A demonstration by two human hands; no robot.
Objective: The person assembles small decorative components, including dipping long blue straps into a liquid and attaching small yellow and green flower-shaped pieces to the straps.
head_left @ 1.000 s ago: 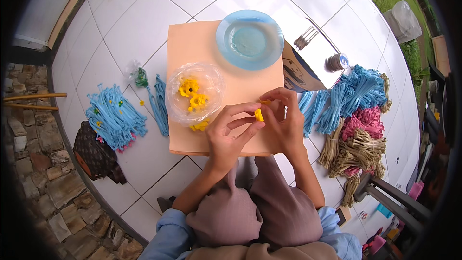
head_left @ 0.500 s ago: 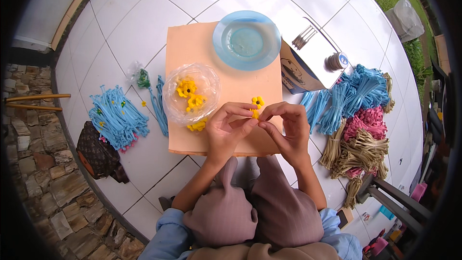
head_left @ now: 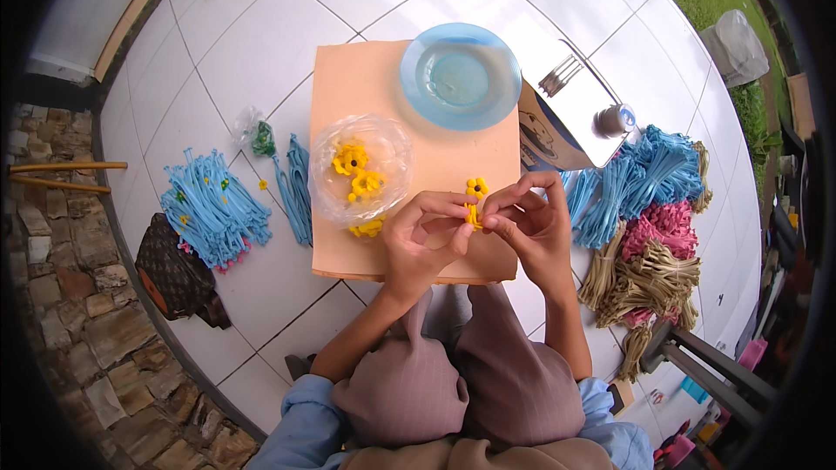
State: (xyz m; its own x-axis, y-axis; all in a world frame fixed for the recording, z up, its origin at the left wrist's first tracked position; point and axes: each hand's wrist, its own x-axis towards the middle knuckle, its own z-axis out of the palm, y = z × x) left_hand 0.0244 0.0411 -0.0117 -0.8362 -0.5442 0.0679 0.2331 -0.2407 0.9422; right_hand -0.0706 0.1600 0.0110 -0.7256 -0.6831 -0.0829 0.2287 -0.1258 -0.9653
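Observation:
My left hand (head_left: pixel 424 239) and my right hand (head_left: pixel 531 219) meet over the front of a small peach-coloured table (head_left: pixel 366 78). Between their fingertips they pinch a small yellow flower (head_left: pixel 475 196) with a dark centre, its head sticking up above the fingers. Just left of my left hand lies a clear plastic bag (head_left: pixel 361 170) holding several more yellow flowers. A blue glass plate (head_left: pixel 460 76) sits at the table's far right corner.
Blue stems lie bundled on the white tiles at left (head_left: pixel 213 209) and at right (head_left: pixel 640 174), with pink and tan bundles (head_left: pixel 653 265) beside them. A metal box (head_left: pixel 566 113) with a small jar stands right of the table. A brown bag (head_left: pixel 174 274) lies near the stone edge.
Both hands have shifted slightly and turned the yellow flower, so its head now shows above my fingers. The bag, plate and bundles have stayed where they were.

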